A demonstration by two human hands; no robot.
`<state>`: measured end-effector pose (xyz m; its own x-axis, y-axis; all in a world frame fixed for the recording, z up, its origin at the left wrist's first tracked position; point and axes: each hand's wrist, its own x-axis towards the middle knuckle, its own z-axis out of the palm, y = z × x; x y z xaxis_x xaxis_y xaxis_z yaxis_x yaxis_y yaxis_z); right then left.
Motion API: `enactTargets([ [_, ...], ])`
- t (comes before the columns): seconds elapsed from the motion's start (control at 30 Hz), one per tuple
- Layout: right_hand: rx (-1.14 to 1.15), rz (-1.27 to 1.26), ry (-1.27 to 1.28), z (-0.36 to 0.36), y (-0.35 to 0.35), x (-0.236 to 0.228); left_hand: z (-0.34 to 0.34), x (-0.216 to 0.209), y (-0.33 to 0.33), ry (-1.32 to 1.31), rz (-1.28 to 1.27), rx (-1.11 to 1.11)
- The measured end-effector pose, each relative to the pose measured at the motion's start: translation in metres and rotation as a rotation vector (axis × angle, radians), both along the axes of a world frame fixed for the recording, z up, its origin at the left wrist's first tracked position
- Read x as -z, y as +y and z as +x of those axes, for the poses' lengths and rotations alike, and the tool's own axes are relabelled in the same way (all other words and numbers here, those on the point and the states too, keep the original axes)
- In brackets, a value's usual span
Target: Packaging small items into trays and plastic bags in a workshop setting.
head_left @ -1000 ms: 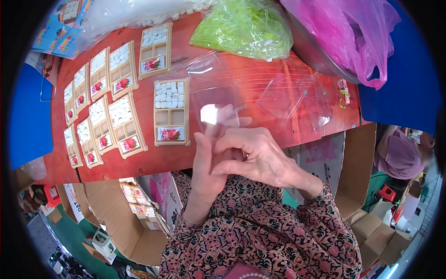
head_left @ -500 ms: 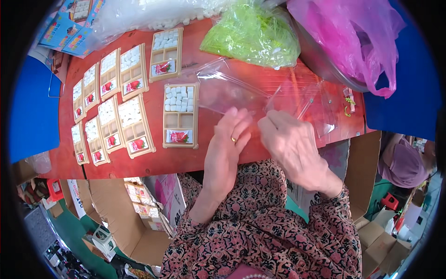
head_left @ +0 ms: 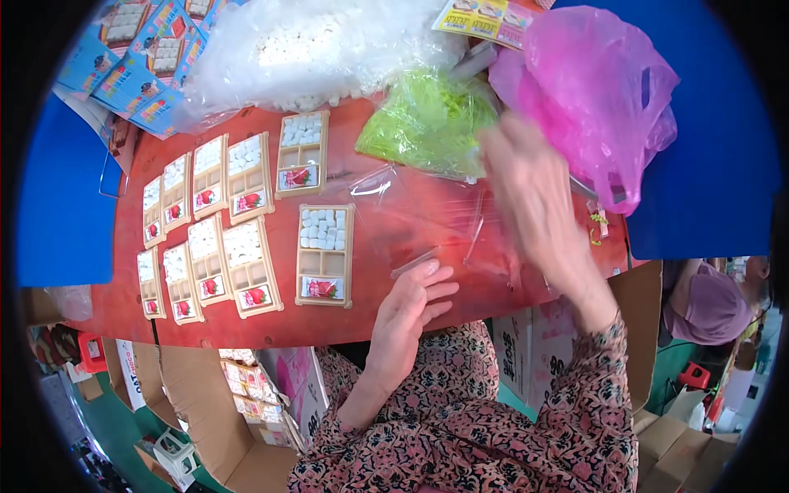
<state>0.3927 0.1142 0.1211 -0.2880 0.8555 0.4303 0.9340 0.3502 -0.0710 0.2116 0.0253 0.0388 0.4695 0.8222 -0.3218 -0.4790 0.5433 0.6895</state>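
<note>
My left hand (head_left: 408,318) hovers near the table's front edge, fingers stretched out and nothing in it. Close to its fingertips lie clear plastic bags or sheets (head_left: 444,215). My right hand (head_left: 530,201) is raised beside a clear bag of bright green strips (head_left: 431,123). Motion smears its fingers, so I cannot make out whether it holds anything. Left of my left hand lies a beige compartment tray (head_left: 348,259) with small white marshmallow-like pieces, two vacant middle compartments and a strawberry-printed sachet (head_left: 321,287). Several similar trays (head_left: 261,271) stand in two rows farther left.
A big clear bag of white pieces (head_left: 304,49) lies at the back, beside blue printed packages (head_left: 152,74). At the right rests a pink plastic bag (head_left: 604,99). Cardboard boxes (head_left: 185,394) stand below the table edge. Another person (head_left: 711,304) is at far right.
My right hand has moved up and away from the clear plastic toward the green bag. The left hand has drawn slightly lower, and the view has shifted to show more of the table's back.
</note>
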Motion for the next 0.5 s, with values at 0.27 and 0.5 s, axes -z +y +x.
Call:
enactTargets([
  [0.27,-0.046,0.191,-0.618,0.062,0.147,0.038,-0.007,-0.006,-0.002,0.013,-0.013,-0.014],
  [0.5,-0.206,0.244,-0.562,0.037,0.091,-0.006,-0.021,0.0,0.01,-0.05,0.011,-0.038],
])
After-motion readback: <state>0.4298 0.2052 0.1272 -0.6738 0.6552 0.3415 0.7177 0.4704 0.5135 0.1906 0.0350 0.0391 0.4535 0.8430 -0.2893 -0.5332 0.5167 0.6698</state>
